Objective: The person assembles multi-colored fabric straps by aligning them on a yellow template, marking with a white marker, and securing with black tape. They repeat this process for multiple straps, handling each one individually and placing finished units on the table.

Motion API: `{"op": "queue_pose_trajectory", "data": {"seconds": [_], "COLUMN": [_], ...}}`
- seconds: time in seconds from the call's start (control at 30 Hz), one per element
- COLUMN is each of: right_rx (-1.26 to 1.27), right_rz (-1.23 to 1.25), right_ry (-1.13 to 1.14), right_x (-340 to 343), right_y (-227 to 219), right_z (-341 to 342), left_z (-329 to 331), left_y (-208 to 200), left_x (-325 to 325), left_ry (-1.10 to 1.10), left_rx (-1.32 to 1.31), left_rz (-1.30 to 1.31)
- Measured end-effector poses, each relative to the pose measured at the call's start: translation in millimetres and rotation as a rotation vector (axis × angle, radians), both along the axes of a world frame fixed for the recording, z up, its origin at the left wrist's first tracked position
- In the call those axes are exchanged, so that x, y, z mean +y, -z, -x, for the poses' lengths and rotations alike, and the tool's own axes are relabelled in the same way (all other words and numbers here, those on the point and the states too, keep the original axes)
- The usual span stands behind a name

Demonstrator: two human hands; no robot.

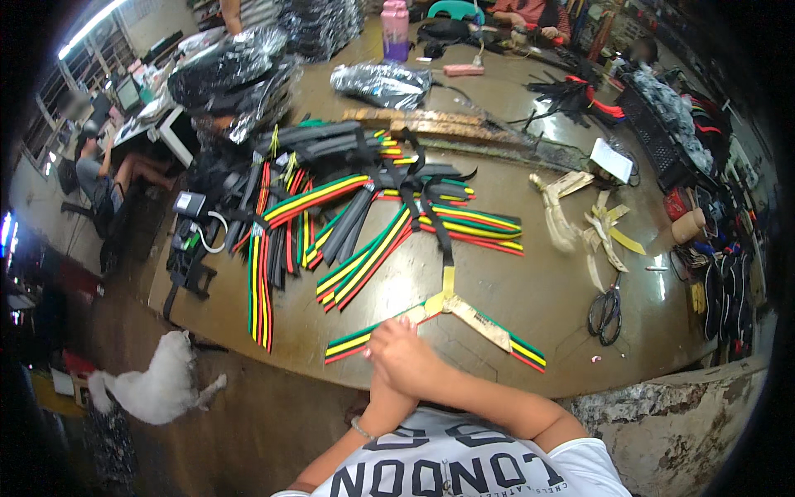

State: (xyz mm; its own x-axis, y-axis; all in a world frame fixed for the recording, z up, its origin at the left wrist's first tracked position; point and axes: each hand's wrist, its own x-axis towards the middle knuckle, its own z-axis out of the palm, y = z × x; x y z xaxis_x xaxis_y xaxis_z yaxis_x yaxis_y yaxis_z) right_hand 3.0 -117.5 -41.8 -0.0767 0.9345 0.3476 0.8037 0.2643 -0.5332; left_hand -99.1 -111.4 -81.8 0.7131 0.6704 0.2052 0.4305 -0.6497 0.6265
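Note:
My right hand (414,364) lies over my left hand (391,399) at the table's near edge. The right fingers are curled in around the left hand, whose fingers are mostly hidden. Just past them, a Y-shaped worn cream template (482,323) rests on green, yellow and red striped straps (352,344). My fingertips are by its left arm; whether they touch it I cannot tell. One black strap (445,244) runs from the template's top toward a pile of striped straps (364,265).
Scissors with dark handles (605,319) and more cream templates (559,203) lie to the right. Wooden bars (439,124) cross the table's middle. Plastic-wrapped bundles (236,79) and a pink-purple bottle (395,31) stand behind. A white dog (161,377) is on the floor at left.

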Motion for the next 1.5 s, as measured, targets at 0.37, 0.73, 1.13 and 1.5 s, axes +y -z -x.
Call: {"op": "queue_pose_trajectory", "data": {"seconds": [0.37,0.73,1.13,1.5], "right_rx": [0.253,-0.283,0.272,0.408], "right_rz": [0.064,0.130,0.045,0.115], "right_ry": [0.455,0.478,0.954,1.059], "right_x": [-44,-82,-116,-115], "right_y": [-19,-9,-13,1], "right_z": [-99,-86,-138,-136], "left_z": [-12,-42,-35,-11], "left_y": [-48,-64,-85,-195], "left_x": [30,68,94,245], "left_ry": [-0.004,0.210,0.266,0.064], "left_rx": [0.062,0.027,0.106,-0.614], "left_rz": [-0.259,0.045,0.530,0.181]}}
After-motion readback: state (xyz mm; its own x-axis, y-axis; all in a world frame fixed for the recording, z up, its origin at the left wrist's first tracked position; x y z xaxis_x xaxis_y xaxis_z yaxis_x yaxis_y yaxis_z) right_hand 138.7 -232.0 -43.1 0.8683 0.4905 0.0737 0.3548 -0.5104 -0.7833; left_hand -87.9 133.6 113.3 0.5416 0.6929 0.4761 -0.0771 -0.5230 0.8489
